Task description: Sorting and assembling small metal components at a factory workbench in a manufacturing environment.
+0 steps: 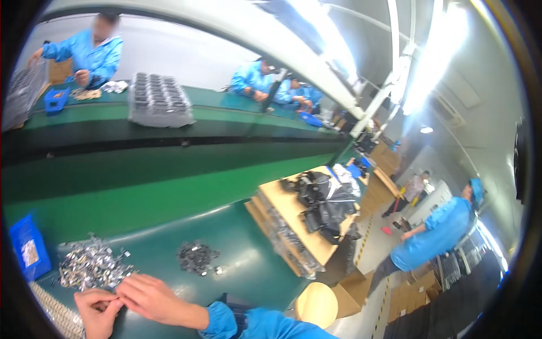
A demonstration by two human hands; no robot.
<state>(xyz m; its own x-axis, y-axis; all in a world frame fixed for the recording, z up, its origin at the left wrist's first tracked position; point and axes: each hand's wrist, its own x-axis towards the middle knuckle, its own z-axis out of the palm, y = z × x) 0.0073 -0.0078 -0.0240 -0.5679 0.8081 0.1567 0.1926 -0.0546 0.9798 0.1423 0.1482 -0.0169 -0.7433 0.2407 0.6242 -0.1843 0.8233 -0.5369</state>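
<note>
At the lower left, my left hand (96, 312) and my right hand (148, 296) meet with fingertips pinched together. Whatever sits between them is too small and covered to make out. Just beyond them lies a heap of small shiny metal parts (96, 265) on the green bench (248, 237). To the right of that heap is a smaller pile of dark parts (196, 257), with a few light pieces at its edge. A pale ribbed strip or tray (55, 311) runs beside my left hand.
A blue bin (30, 248) stands at the bench's left end. Right of the bench, a stack of boards (288, 209) carries black parts and bags (324, 203); a round stool (317, 305) is below. Across the conveyor, people in blue work near a tray (159, 99). Another person (435, 234) stands in the aisle.
</note>
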